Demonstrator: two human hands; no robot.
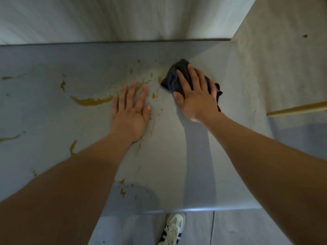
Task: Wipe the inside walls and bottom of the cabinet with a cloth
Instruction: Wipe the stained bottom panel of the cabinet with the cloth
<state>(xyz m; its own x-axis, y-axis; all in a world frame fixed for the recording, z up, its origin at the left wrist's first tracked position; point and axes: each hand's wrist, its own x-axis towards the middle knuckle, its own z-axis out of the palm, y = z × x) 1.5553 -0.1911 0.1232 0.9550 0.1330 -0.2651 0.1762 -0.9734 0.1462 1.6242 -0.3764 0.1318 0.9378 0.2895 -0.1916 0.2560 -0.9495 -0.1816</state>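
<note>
Right hand [196, 96] flat, pressing cloth [174, 77]; left hand [131, 110] spread, bracing cabinet bottom [53, 112]. I sweep leftward over yellow stains [92, 101], firm pressure.

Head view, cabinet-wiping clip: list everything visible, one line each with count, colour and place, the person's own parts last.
cabinet bottom: one, grey, fills the middle of the view.
back wall: one, pale grey, top of the view.
right side wall: one, pale speckled grey, upper right.
stains: many, yellow-brown streaks and spatter, on the left and centre of the cabinet bottom.
cloth: one, dark grey, on the cabinet bottom near the right rear corner, under the right hand.
wooden strip: one, tan, right edge.
floor: pale grey, bottom of the view.
shoe: one, white with dark stripes, bottom centre.
left hand: flat on the cabinet bottom, among the stains.
right hand: flat, pressing the cloth.
</note>
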